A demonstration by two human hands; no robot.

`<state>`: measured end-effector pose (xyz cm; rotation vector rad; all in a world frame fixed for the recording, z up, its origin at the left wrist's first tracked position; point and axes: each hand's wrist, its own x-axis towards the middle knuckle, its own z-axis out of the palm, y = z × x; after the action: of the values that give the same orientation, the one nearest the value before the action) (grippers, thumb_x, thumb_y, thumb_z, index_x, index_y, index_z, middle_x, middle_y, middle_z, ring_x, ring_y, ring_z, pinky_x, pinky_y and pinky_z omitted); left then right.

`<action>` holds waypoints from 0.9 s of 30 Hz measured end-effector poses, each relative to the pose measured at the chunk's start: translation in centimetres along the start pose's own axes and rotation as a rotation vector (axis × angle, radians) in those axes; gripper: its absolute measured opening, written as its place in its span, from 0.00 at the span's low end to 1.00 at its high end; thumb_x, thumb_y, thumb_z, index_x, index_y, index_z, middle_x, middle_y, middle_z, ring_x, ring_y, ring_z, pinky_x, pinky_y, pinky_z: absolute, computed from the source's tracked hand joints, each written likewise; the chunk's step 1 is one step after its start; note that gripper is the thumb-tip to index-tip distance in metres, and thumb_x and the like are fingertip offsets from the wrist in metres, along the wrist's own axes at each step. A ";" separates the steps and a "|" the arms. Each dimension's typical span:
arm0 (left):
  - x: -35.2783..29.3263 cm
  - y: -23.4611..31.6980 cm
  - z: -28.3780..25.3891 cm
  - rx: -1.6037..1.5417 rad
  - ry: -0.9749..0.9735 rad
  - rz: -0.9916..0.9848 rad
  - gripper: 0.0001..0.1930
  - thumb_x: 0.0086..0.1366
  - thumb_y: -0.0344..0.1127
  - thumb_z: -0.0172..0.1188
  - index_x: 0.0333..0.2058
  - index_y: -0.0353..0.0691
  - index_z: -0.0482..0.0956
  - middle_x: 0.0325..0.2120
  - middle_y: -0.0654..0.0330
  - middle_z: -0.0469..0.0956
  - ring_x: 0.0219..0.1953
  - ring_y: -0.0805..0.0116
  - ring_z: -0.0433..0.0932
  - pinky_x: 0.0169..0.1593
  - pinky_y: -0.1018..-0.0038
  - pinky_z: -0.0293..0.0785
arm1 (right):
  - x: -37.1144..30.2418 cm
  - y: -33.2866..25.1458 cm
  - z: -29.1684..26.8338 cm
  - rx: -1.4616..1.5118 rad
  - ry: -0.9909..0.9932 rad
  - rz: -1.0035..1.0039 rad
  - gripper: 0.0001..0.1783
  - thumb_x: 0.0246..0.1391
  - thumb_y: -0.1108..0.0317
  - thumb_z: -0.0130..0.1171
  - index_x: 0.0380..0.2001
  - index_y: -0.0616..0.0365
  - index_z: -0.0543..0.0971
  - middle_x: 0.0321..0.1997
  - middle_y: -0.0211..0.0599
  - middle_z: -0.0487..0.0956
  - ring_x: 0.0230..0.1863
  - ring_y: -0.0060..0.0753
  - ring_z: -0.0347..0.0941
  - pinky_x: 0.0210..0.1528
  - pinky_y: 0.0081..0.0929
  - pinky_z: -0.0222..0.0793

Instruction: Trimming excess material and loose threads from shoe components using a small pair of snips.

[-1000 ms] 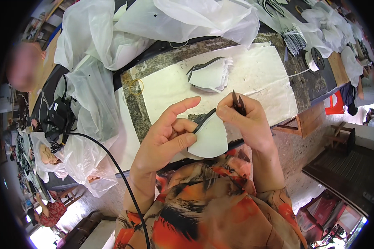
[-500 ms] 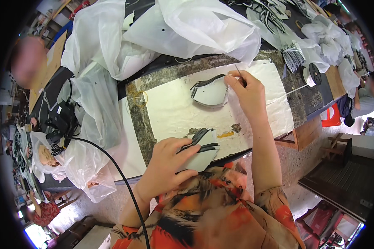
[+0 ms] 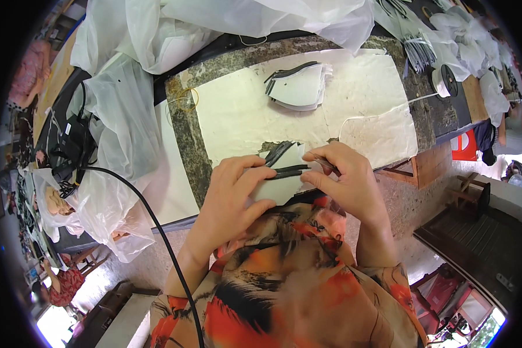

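Close to my body lies a small group of pale flat pieces (image 3: pixel 279 190) with black strips (image 3: pixel 289 171) along their edges. My left hand (image 3: pixel 232 188) rests over its left side, fingers and thumb spread, fingertips pressing on the strips. At the right end of the same strips is my right hand (image 3: pixel 348 177). Its thumb and fingers are closed on a thin, dark stick-like tool, mostly hidden by the hand. Farther off, a stack of curved pale pieces (image 3: pixel 298 87) with black edging sits on a white sheet (image 3: pixel 232 119), touched by neither hand.
The sheet covers a worn stone slab (image 3: pixel 182 136). A white thread spool (image 3: pixel 445 81) stands at right, its thread crossing the sheet. Translucent plastic bags (image 3: pixel 127 110) line the back and left. A black cable (image 3: pixel 151 211) hangs beside my left arm. Other people are around.
My right hand has come from the far stack toward me, down to the strips under my left hand. The left hand stays on the near pieces. The whole view has shifted slightly.
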<state>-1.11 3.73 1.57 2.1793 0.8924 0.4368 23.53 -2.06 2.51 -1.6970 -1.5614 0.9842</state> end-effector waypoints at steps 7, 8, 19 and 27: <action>1.0 0.1 -0.2 -0.096 -0.046 -0.078 0.26 0.51 0.36 0.73 0.50 0.40 0.78 0.52 0.52 0.73 0.57 0.51 0.71 0.61 0.62 0.67 | 0.2 -0.1 1.5 0.033 0.048 -0.007 0.16 0.52 0.65 0.68 0.43 0.60 0.80 0.34 0.42 0.79 0.35 0.40 0.78 0.40 0.32 0.73; 1.2 0.3 -0.3 -0.096 -0.046 -0.077 0.26 0.51 0.36 0.73 0.50 0.40 0.78 0.52 0.52 0.73 0.57 0.51 0.71 0.61 0.62 0.67 | 0.4 -0.2 1.7 0.021 0.093 -0.037 0.15 0.53 0.67 0.67 0.43 0.59 0.80 0.34 0.42 0.79 0.35 0.41 0.78 0.39 0.32 0.73; 1.5 0.5 -2.3 -0.745 -0.163 -0.330 0.09 0.65 0.35 0.67 0.41 0.38 0.84 0.37 0.65 0.76 0.36 0.78 0.73 0.41 0.79 0.68 | -1.2 -2.6 2.4 -0.110 -0.108 -0.505 0.12 0.46 0.74 0.66 0.37 0.52 0.80 0.28 0.32 0.74 0.30 0.43 0.74 0.32 0.36 0.72; -1.2 1.0 -1.6 -0.720 -0.016 -0.227 0.04 0.65 0.31 0.67 0.36 0.38 0.85 0.32 0.63 0.78 0.32 0.74 0.74 0.38 0.77 0.70 | -1.9 -3.1 2.9 0.185 -0.098 -0.285 0.14 0.50 0.74 0.67 0.42 0.55 0.81 0.35 0.37 0.80 0.33 0.39 0.78 0.35 0.30 0.74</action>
<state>-2.33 3.22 3.34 1.4095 0.8011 0.5271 19.41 -3.76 3.83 -1.2762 -1.6640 1.0383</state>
